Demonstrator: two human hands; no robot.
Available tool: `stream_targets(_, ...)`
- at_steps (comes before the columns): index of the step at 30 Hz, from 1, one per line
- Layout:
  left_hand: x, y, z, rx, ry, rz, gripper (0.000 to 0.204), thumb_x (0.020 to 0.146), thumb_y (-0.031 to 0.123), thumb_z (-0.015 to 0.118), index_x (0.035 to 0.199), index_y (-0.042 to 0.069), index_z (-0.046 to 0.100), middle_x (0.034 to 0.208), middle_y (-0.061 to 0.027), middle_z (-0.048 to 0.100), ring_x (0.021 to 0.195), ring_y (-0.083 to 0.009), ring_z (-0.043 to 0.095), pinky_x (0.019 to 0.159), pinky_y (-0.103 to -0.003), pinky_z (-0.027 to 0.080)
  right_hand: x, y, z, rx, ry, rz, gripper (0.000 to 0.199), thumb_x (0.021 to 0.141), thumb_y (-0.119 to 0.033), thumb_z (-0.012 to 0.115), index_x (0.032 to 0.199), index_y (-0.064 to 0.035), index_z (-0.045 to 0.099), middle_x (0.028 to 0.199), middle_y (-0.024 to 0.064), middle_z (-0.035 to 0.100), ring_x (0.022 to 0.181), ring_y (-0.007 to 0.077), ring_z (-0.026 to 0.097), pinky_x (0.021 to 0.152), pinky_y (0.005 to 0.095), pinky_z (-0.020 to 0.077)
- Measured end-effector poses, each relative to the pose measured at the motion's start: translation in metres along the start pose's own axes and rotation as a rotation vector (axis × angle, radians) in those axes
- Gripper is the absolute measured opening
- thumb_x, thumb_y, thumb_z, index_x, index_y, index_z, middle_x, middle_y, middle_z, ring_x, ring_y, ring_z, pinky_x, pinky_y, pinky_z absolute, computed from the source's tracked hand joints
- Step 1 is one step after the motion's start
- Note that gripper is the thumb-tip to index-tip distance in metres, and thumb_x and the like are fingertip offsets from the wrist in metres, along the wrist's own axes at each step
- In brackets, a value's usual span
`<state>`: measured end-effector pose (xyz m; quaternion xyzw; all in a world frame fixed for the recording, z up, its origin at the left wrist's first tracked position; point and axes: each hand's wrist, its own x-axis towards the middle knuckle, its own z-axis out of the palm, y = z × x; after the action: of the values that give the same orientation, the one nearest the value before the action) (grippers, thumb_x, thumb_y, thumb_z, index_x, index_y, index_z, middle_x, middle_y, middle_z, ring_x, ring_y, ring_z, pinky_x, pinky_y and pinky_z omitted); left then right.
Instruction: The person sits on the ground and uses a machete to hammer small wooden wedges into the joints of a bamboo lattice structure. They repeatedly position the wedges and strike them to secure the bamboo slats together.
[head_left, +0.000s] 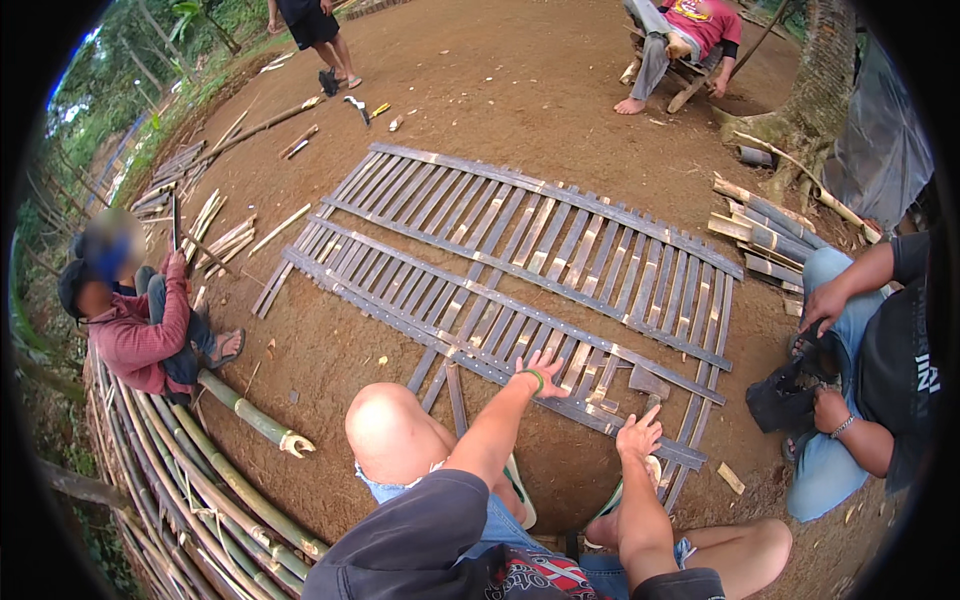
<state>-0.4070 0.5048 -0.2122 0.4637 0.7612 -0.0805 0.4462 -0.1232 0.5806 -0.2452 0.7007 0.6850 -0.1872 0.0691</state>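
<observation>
A frame of split bamboo slats [520, 268] lies flat on the ground in front of me, dark cross-slats fixed to long rails. My left hand [543, 373] has its fingers spread over the slats at the near rail, a green band round the wrist. Beside the near rail at the right, my right hand [638, 437] has its fingers apart. Just beyond its fingertips lies a tool with a blocky dark head [649, 382] on the slats, its short handle pointing towards that hand. Whether the fingers touch the handle is hard to tell.
Long bamboo poles [215, 470] are stacked at the left, near a seated person [145, 335] holding a blade-like tool. Another person [860, 370] sits close at the right holding dark cloth. A hammer [357, 108] lies beyond the frame; bamboo pieces [765, 228] sit by a tree.
</observation>
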Motion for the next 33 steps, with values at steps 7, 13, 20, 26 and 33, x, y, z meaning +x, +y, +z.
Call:
stream_targets(7, -0.101, -0.078, -0.219, -0.207, 0.535, -0.436, 0.112, 0.089, 0.061, 0.069, 0.166, 0.023, -0.004, 0.152, -0.0188, 0.053, 0.14, -0.0343, 0.052, 0.122, -0.057, 0.027, -0.001, -0.001, -0.009, -0.018, -0.077, 0.051, 0.092, 0.1, -0.052, 0.053, 0.166, -0.0161, 0.0, 0.151, 0.0236, 0.037, 0.143, 0.0392, 0.035, 0.115, 0.0661, 0.027)
stream_targets(13, -0.263, -0.169, -0.364, -0.202, 1.021, -0.755, 0.107, 0.088, 0.053, 0.072, 0.166, 0.021, 0.006, 0.147, -0.0171, 0.058, 0.133, -0.0309, 0.058, 0.11, -0.047, 0.047, -0.016, -0.009, -0.006, -0.042, -0.051, 0.017, 0.094, 0.1, -0.052, 0.055, 0.165, -0.0124, 0.0, 0.147, 0.0236, 0.04, 0.138, 0.0397, 0.04, 0.114, 0.0661, 0.0295)
stream_targets(20, -0.286, -0.186, -0.353, -0.436, 1.145, -0.52, 0.107, 0.087, 0.057, 0.072, 0.165, 0.014, 0.014, 0.144, -0.0237, 0.058, 0.136, -0.0371, 0.055, 0.112, -0.047, 0.045, -0.004, 0.002, -0.003, -0.059, -0.013, 0.0, 0.097, 0.097, -0.053, 0.057, 0.165, -0.0145, 0.0, 0.145, 0.0233, 0.043, 0.134, 0.0391, 0.045, 0.111, 0.0651, 0.0322)
stream_targets(26, -0.205, -0.201, -0.205, -0.517, 0.461, -0.489, 0.127, 0.086, 0.046, 0.078, 0.162, 0.016, -0.018, 0.103, -0.0199, 0.076, 0.073, -0.0282, 0.076, 0.079, -0.044, 0.061, -0.005, 0.0, -0.008, -0.056, 0.007, -0.015, 0.097, 0.098, -0.048, 0.061, 0.165, -0.0114, 0.002, 0.144, 0.025, 0.044, 0.135, 0.0398, 0.043, 0.112, 0.0663, 0.0311)
stream_targets(33, -0.211, -0.245, -0.185, -0.484, 0.629, -0.609, 0.116, 0.089, 0.051, 0.074, 0.165, 0.018, -0.008, 0.115, -0.0195, 0.074, 0.076, -0.0265, 0.076, 0.084, -0.04, 0.06, -0.015, -0.006, -0.007, -0.046, 0.012, -0.04, 0.092, 0.1, -0.044, 0.058, 0.165, -0.0093, 0.003, 0.143, 0.0253, 0.044, 0.134, 0.0413, 0.044, 0.112, 0.0668, 0.0319)
